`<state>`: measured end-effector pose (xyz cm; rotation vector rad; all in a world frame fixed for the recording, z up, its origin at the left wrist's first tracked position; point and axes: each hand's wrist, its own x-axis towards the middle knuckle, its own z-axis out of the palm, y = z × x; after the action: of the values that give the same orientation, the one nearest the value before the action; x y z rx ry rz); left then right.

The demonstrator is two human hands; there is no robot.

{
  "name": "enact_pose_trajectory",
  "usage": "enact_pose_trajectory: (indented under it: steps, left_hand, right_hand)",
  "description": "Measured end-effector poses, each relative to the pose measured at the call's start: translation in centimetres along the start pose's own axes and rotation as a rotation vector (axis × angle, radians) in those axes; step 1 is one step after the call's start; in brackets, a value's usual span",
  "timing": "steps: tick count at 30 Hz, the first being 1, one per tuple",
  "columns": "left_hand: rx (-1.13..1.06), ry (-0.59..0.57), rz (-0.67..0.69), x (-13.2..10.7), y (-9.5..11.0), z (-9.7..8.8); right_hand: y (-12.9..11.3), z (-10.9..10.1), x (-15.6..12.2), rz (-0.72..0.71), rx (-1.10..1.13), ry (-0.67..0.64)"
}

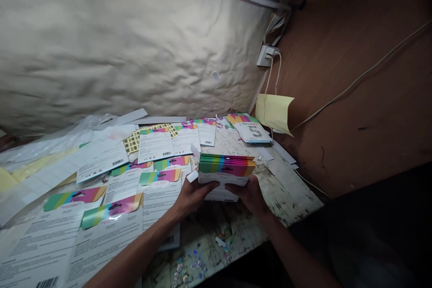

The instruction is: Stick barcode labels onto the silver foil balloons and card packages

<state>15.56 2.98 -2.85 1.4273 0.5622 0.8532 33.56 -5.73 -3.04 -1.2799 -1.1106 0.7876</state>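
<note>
A stack of rainbow-striped printed cards (227, 166) is held above the workbench, between the person's left hand (194, 197) and right hand (246, 194). Both hands close narrowly on its lower part from either side, the fingers curling around the block; the fingertips themselves are hidden, so their exact placing cannot be told.

The stack looks light but not weightless. It should feel fairly stiff while squared up, though the thin leaves may fan or slide over one another, and their smooth coating could make them slippery. Taking it by both long sides and supporting it from below seems safest, as pressing on a single loose corner could bend it.

The worn, stained workbench (290, 193) stretches out beneath the hands. At 9 o'clock from the stack lie overlapping loose printed cards (157, 146) and a sheet of gold-and-black stickers (132, 142). Colored scraps (187, 265) are scattered at 7 o'clock. A crinkled beige wall lining (118, 40) rises at 11 o'clock, a wall socket (268, 56) sits at 1 o'clock, and a yellow paper (274, 114) hangs near it. A brown board (357, 99) fills 3 o'clock.
</note>
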Motion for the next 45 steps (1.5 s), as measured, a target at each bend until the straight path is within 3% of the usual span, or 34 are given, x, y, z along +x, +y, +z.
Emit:
enact_pose_trajectory:
  steps: [9,13,16,18,21,23,27,32,45]
  left_hand:
    - [-0.085,0.04,0.099,0.4,0.9,-0.2]
    - [-0.374,0.271,-0.048,1.2,1.2,-1.1]
    - [-0.568,0.421,-0.182,1.9,0.8,-1.9]
    - [-0.639,0.387,-0.29,2.3,0.8,-2.1]
    - [-0.719,0.22,-0.438,2.3,1.9,-2.1]
    - [-0.736,0.114,-0.464,2.0,3.0,-2.0]
    - [-0.691,-0.046,-0.391,1.5,4.5,-2.0]
    - [-0.5,-0.166,-0.27,1.2,4.0,-2.1]
    - [0.145,0.116,-0.123,1.3,2.7,-1.9]
  right_hand:
    - [0.4,0.9,0.0,0.011,0.087,0.112]
    - [0.2,0.4,0.4,0.067,0.219,0.22]
    - [-0.3,-0.1,0.6,0.146,0.375,0.212]
    - [-0.7,-0.4,0.7,0.182,0.463,0.172]
    - [-1.1,-0.3,0.9,0.205,0.552,0.129]
    - [-1.2,0.0,1.2,0.239,0.585,0.109]
    - [-1.3,0.7,1.8,0.292,0.61,0.081]
    - [-1.3,1.4,1.9,0.29,0.544,0.031]
    - [-0.9,2.8,1.8,0.251,0.496,0.053]
